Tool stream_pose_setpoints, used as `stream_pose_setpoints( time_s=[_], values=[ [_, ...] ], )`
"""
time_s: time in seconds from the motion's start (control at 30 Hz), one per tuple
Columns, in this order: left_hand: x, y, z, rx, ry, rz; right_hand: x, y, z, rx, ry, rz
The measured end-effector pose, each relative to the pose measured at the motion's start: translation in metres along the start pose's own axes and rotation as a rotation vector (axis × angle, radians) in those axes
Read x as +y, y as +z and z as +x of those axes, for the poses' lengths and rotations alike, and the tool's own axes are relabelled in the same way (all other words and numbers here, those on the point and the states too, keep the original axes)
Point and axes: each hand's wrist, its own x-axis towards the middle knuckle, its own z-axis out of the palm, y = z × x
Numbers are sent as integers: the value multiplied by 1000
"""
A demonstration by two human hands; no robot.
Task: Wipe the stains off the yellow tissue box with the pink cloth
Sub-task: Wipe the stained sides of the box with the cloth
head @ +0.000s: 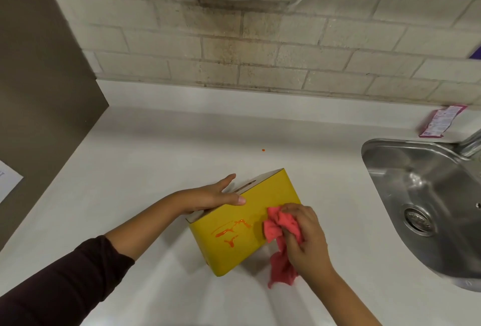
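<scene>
The yellow tissue box [260, 211] stands on the white counter, its broad yellow side turned toward me. Orange stains [230, 230] streak the lower left of that side. My left hand [216, 195] lies flat over the box's top edge, thumb on the yellow face, holding it steady. My right hand [304, 232] grips the bunched pink cloth [276, 226] and presses it against the right part of the yellow face, just right of the stains. A tail of the cloth hangs down to the counter below my fingers.
A steel sink [426, 211] with a drain and a tap base lies to the right. A pink packet [440, 121] rests by the brick wall. A small orange drop [263, 150] marks the counter behind the box. A brown panel stands at the left.
</scene>
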Motion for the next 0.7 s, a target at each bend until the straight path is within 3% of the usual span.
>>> stream_pose_setpoints(
  time_s=[0.1, 0.17, 0.4, 0.6, 0.7],
  values=[
    [0, -3, 3, -10, 1, -6, 0, 4, 16, 108, 119, 28],
    [-1, -3, 3, 2, 3, -38, -6, 13, 21, 119, 100, 8],
    [0, -3, 1, 25, -5, -44, -24, 32, 2, -192, -174, 31],
    [1, -2, 2, 24, -6, -12, -24, 33, 5, 31, -8, 79],
    [3, 0, 1, 47, -1, -28, -35, 50, 4, 33, -20, 70]
  ],
)
